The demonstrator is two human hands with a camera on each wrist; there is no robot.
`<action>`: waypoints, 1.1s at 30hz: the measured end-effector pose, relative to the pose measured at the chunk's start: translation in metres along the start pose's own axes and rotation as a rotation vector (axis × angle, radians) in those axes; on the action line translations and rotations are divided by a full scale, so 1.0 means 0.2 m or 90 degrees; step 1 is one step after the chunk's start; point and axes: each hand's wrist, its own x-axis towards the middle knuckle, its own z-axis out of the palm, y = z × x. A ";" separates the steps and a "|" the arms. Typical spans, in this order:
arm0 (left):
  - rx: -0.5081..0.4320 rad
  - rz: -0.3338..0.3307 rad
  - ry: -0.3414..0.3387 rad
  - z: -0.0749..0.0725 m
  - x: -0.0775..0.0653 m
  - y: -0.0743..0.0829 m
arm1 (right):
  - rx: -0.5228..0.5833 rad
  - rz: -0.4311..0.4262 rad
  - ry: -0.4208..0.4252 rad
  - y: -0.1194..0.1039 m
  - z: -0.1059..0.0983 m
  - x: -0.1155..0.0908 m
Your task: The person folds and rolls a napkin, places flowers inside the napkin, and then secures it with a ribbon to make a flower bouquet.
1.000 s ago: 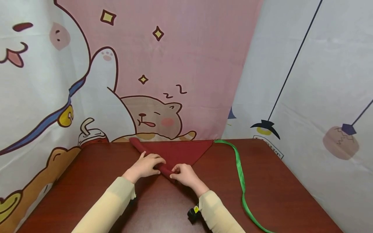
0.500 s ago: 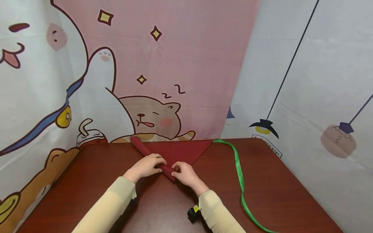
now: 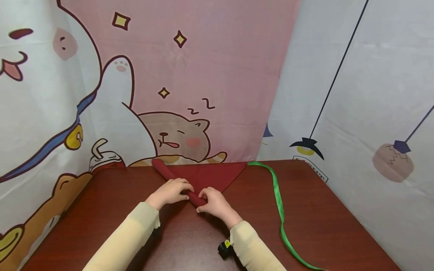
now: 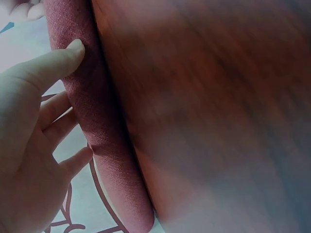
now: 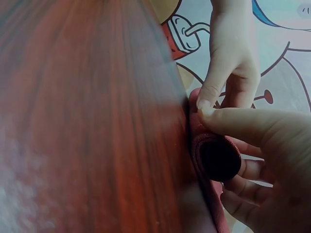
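A dark red cloth lies at the far side of the table, partly wound into a slanting roll [image 3: 162, 169] with a flat triangular part [image 3: 217, 176] behind it. My left hand [image 3: 170, 192] grips the roll near its middle; in the left wrist view its thumb [image 4: 73, 53] lies over the roll and the fingers are on the far side. At the near end my right hand [image 3: 217, 205] pinches the roll between thumb and fingers. The right wrist view shows that end as a dark, round hollow, with the thumb [image 5: 238, 121] over its top.
A green ribbon [image 3: 278, 203] runs down the right side of the brown wooden table [image 3: 101, 222]. Printed cartoon cloth [image 3: 220, 75] hangs behind the table and along its sides. A small black device [image 3: 224, 249] is at the right wrist.
My right hand has shifted slightly at the near end of the roll. The pointed cloth tip that showed half a second ago is now tucked in under its fingers. The left hand stays nearly still.
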 end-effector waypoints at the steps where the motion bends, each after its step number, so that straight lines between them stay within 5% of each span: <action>1: 0.000 0.001 0.000 0.00 0.00 0.00 | -0.007 -0.004 -0.004 0.00 0.00 0.00; 18: -0.010 -0.029 -0.035 -0.01 0.01 -0.01 | -0.044 -0.025 -0.023 0.00 0.00 -0.01; 33: 0.023 -0.028 -0.037 -0.03 0.02 0.01 | 0.053 0.000 -0.042 0.04 -0.04 0.01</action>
